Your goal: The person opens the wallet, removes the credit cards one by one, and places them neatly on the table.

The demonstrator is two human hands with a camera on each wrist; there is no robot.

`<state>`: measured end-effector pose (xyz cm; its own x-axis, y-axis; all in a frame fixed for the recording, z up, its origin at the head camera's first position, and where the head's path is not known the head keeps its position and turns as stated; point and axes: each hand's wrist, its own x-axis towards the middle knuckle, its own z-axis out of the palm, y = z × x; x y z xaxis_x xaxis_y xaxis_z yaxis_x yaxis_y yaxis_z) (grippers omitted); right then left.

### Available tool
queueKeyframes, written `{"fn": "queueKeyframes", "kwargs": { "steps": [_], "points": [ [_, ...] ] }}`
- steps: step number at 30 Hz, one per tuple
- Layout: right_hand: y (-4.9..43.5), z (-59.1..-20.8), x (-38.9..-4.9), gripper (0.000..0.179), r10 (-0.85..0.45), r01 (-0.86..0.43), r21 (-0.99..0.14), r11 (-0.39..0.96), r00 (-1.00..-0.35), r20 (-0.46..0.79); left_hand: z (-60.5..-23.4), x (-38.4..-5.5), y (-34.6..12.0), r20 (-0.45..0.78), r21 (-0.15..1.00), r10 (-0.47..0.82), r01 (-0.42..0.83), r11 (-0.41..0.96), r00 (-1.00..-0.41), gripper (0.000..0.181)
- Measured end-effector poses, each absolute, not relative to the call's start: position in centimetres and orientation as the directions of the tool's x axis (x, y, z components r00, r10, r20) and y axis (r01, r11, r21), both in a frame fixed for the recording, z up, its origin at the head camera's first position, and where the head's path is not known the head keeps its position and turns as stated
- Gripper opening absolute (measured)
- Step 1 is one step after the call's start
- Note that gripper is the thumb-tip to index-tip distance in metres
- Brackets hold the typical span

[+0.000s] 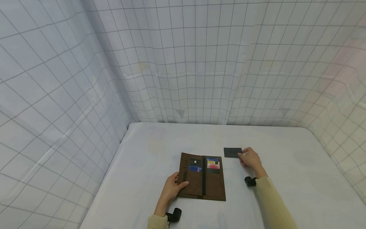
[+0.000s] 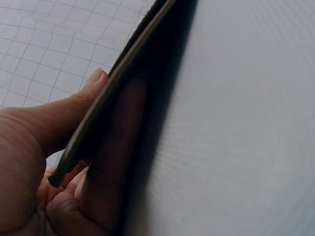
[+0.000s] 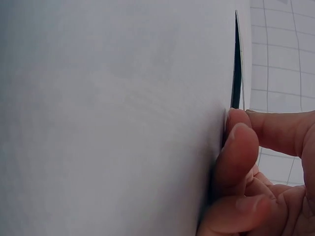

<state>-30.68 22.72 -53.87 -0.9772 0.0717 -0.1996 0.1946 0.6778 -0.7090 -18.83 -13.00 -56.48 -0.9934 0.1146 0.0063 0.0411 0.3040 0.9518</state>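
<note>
A brown long wallet [image 1: 214, 187] lies unfolded on the white table, with several cards [image 1: 195, 165] in its left panel's slots and more cards [image 1: 213, 164] in the right panel's. My left hand [image 1: 171, 188] grips its left edge, thumb on top; the left wrist view shows the fingers under the wallet's edge [image 2: 93, 110]. Beyond the wallet's upper right corner, my right hand [image 1: 251, 159] pinches the right end of a dark, flat card [image 1: 232, 152]. In the right wrist view that card [image 3: 237, 64] appears edge-on, between thumb and fingertips, close to the tabletop.
The white-covered table [image 1: 148, 143] extends around the wallet. White cloth with a dark grid [image 1: 183, 63] hangs behind it and along both sides. Each wrist wears a small black camera, one near the wallet's lower left [image 1: 175, 215].
</note>
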Motion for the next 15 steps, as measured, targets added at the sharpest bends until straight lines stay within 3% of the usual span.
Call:
{"fn": "queueKeyframes", "kwargs": {
  "steps": [15],
  "points": [
    [23.03,-54.04,-30.81,0.039,0.052,0.191,-0.688,0.701,-0.975,-0.217,-56.38,-18.82,-12.85,0.022,0.958,0.129,0.058,0.282,-0.991,0.056]
  ]
}}
